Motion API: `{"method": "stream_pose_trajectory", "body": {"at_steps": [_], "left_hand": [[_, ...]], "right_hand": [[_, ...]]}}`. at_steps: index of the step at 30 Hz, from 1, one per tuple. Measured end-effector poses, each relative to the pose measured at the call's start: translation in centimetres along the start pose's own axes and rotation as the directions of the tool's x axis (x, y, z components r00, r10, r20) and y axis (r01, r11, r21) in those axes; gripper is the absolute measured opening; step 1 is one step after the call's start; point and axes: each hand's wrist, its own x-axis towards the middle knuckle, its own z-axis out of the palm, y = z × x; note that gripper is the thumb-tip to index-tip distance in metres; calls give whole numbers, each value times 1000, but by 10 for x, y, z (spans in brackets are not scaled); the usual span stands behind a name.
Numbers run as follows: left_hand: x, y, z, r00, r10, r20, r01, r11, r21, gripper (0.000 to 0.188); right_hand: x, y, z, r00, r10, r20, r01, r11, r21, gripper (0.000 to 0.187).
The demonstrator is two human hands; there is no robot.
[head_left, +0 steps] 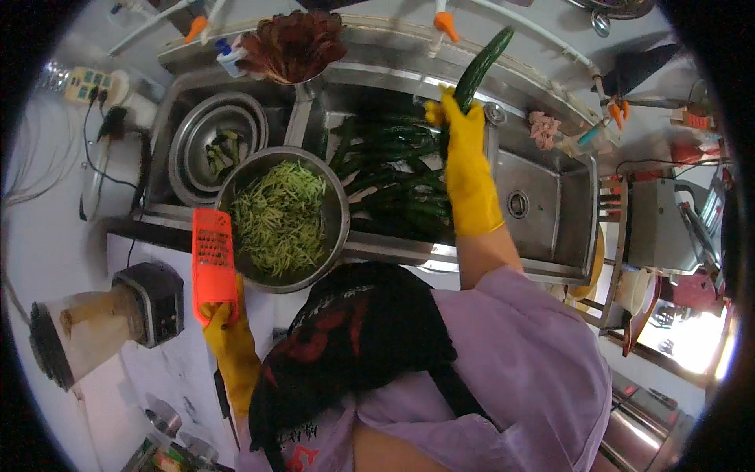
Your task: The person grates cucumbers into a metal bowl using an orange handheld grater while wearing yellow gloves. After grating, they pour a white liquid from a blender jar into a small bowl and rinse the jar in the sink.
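My left hand (219, 315), in a yellow rubber glove, grips the lower end of an orange grater (213, 259). The grater stands out beside the left rim of a steel bowl (343, 228), which holds shredded green cucumber (283, 212). Also gloved in yellow, my right hand (464, 130) is wrapped round a long dark green cucumber (481, 71) and raises it over the sink divider, its tip pointing up and to the right. Several more whole cucumbers (393, 169) lie in the middle sink basin, left of my right forearm.
Nested steel bowls (179, 157) with cucumber end pieces (224, 149) sit in the left basin. The right basin (543, 197) has a drain. Dark reddish leafy bunch (291, 47) stands behind the divider. A blender (110, 318) lies at left; orange-handled taps (446, 26) line the back.
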Motion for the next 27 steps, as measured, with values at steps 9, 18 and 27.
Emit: {"method": "stream_pose_trajectory", "body": {"at_steps": [9, 18, 27], "left_hand": [[-6, 11, 24, 999, -6, 34, 9, 996, -93, 59], [-22, 9, 32, 983, 142, 119, -164, 965, 206, 42], [-1, 1, 6, 810, 479, 340, -562, 464, 685, 36]], "right_hand": [[83, -45, 31, 889, -308, 340, 347, 936, -61, 36], [-55, -35, -34, 557, 417, 718, -444, 880, -168, 61], [-128, -2, 10, 609, 613, 504, 35, 614, -788, 62]]}}
